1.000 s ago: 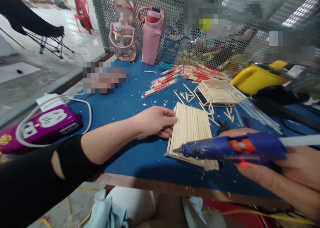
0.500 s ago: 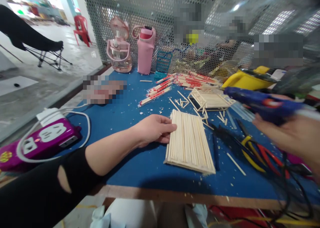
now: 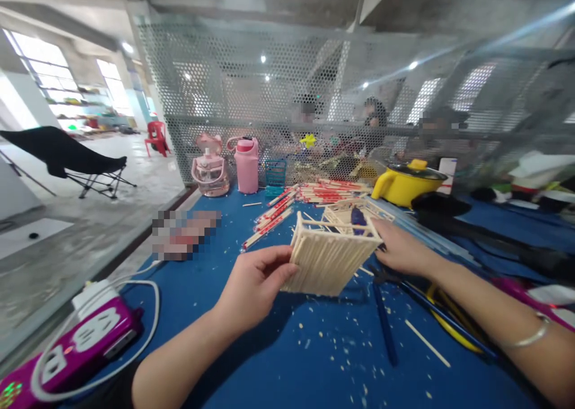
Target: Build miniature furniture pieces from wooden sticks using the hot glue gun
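In my left hand (image 3: 254, 283) is a small box (image 3: 327, 262) made of pale wooden sticks, pinched at its left side between thumb and fingers. It is lifted off the blue mat and tilted, its closely laid stick wall facing me and an open stick frame along the top. My right hand (image 3: 402, 247) is behind the box's right corner, its fingers partly hidden. Beside those fingers, the dark blue body of a hot glue gun (image 3: 358, 218) shows through the frame. Another stick frame (image 3: 335, 212) lies behind the box.
Red-wrapped chopsticks (image 3: 274, 214) lie farther back, near two pink bottles (image 3: 247, 169) and a yellow pot (image 3: 406, 184). A blue pen-like rod (image 3: 385, 325), pliers (image 3: 453, 325) and a loose stick (image 3: 426, 343) are at right. A purple power strip (image 3: 90, 343) with a white cable sits left.
My left hand has raised and tilted the stick box off the mat. My right hand has brought the glue gun leftward, in behind the box. The head view has tipped upward.
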Demonstrator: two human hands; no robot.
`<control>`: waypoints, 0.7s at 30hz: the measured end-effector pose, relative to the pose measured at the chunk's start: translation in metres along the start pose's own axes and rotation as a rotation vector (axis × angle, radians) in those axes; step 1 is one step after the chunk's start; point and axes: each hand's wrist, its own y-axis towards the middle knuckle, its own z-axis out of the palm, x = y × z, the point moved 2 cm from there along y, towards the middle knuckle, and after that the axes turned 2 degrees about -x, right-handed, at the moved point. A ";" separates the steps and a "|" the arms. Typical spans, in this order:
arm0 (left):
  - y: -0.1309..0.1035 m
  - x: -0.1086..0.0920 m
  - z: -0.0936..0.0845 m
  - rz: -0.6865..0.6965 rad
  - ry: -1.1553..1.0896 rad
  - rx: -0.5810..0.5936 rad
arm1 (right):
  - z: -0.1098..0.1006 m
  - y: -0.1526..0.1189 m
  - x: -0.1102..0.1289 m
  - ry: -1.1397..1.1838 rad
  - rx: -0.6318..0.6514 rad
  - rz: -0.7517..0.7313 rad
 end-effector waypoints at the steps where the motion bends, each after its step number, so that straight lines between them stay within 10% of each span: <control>1: -0.001 0.000 0.001 -0.005 0.022 0.002 | -0.005 -0.002 0.005 0.006 -0.008 0.026; 9: 0.005 0.004 0.002 -0.385 -0.407 -0.037 | -0.059 -0.037 0.071 0.365 0.006 0.248; 15: 0.004 0.019 -0.005 -0.752 -0.433 -0.024 | -0.066 -0.082 0.056 0.081 0.236 0.318; 21: 0.003 0.026 0.001 -0.752 -0.300 0.042 | -0.061 -0.119 0.069 0.079 0.331 0.322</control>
